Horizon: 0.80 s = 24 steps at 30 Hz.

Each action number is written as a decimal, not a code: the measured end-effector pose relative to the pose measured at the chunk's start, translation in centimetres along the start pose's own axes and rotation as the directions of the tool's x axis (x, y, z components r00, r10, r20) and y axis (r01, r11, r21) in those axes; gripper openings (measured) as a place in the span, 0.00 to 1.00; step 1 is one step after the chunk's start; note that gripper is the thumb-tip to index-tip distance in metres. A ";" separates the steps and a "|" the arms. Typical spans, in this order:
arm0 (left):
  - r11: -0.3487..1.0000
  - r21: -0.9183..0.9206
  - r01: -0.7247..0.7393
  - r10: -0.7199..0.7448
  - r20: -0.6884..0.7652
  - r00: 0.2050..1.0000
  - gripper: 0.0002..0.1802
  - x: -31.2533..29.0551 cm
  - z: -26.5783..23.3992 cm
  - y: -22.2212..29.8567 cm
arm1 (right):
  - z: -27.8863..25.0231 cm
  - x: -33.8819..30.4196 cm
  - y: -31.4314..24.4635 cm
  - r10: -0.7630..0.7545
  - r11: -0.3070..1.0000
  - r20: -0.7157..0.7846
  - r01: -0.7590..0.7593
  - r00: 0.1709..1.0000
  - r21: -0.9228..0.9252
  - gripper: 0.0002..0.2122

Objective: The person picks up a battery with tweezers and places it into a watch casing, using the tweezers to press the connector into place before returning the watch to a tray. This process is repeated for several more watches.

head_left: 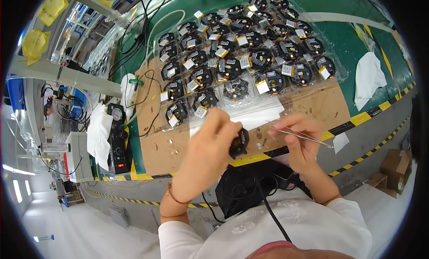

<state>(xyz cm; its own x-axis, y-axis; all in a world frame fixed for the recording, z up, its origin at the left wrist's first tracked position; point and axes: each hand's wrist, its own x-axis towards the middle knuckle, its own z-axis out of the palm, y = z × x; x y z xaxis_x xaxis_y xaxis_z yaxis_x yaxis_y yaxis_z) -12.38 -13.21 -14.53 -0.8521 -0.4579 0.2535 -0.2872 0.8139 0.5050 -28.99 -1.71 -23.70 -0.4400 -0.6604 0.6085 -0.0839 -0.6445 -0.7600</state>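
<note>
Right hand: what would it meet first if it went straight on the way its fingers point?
Probably the black round casing in the left hand, just leftward; depth is unclear, so the right hand and its tweezers might pass above instead.

And here's the dark, rounded part (240, 144), gripped at the fingers of the left hand (209, 140), tipped nearly on edge, its inner detail too small to read! Across from it, slim silvery tweezers (298, 134) slant through the right hand (300, 140), one end toward the part, not touching it.
</note>
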 end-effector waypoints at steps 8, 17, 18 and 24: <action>0.998 0.057 -0.019 0.017 0.037 0.999 0.18 -1.5 3.1 -0.4 | -0.3 0.5 -0.8 0.251 0.964 0.261 -0.266 0.932 0.022 0.06; 0.997 -0.064 -0.044 0.039 -0.078 0.996 0.11 -2.0 3.8 -0.8 | -0.5 0.9 -1.0 0.302 0.953 0.354 -0.264 0.885 -0.150 0.07; 0.996 -0.084 -0.026 0.019 -0.080 0.997 0.11 -1.9 3.7 -0.6 | -0.4 0.9 -1.0 0.305 0.952 0.334 -0.273 0.892 -0.141 0.07; 0.995 -0.097 0.012 -0.016 -0.048 0.999 0.11 -1.7 3.6 -0.3 | 0.3 0.4 -1.4 0.419 0.908 0.180 -0.409 0.890 -0.091 0.04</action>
<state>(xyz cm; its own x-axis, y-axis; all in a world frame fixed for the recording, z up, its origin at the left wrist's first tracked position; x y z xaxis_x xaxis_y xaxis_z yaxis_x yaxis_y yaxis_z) -12.43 -11.36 -18.13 -0.8253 -0.4878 0.2845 -0.2531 0.7700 0.5857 -28.85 -1.22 -22.33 -0.2659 -0.9270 0.2645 0.0224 -0.2803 -0.9597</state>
